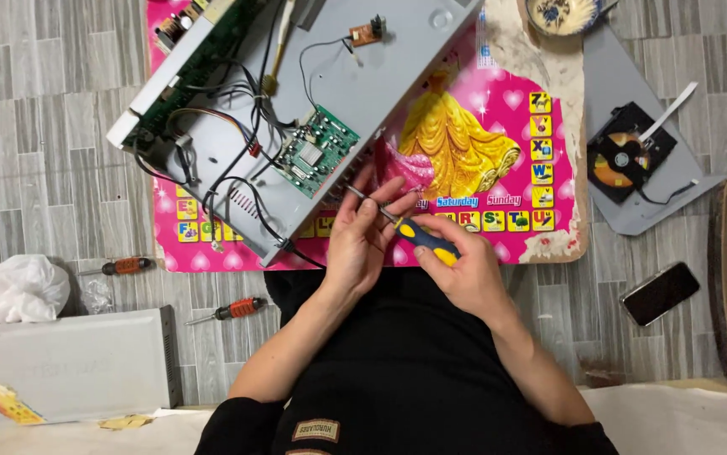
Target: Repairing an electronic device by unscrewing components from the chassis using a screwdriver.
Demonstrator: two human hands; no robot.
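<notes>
At frame centre, the right hand (464, 274) is gripping a yellow-handled screwdriver (418, 236); left hand (363, 236) fingers are pinching its shaft, steadying the tip beside the opened grey chassis (355, 80).

I hold a screwdriver (410, 232) with a blue-and-yellow handle, its grip at four o'clock and its thin metal shaft slanting toward ten o'clock, tip just short of the open grey device case (363, 93) with its green circuit board (314, 152).
</notes>
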